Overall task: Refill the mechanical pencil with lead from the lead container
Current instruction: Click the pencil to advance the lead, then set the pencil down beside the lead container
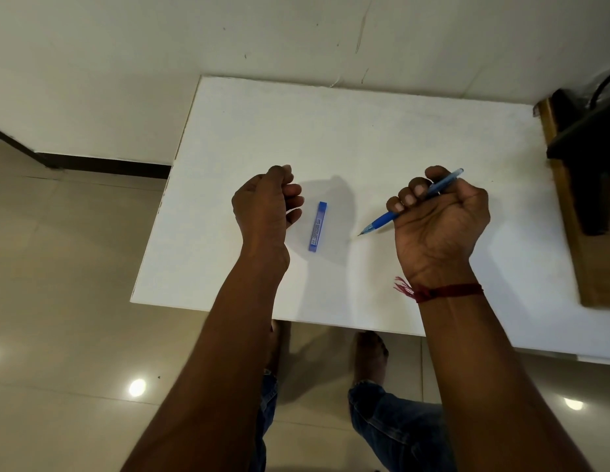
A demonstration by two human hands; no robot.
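In the head view, your right hand (440, 216) is wrapped in a fist round the mechanical pencil (412, 202). It holds the pencil off to the right of the lead container (317, 226), with the tip angled down towards the container and the cap end sticking up past your knuckles.

The lead container lies flat on the white desk (365, 131), and neither hand touches it. Its lid looks to be still on, though that is too small to be sure.

Your left hand (268, 199) hovers just left of the container with its fingers curled in. You can see nothing held in them, but something tiny could be hidden there.

By my reading you are at the start: pencil picked up, lead not yet out.

The next move probably needs the pencil's cap end freed, so shift your right grip lower on the barrel. Then bring the left hand to the cap, or down onto the container to open it. The leads are thin and brittle, so handle them lightly.
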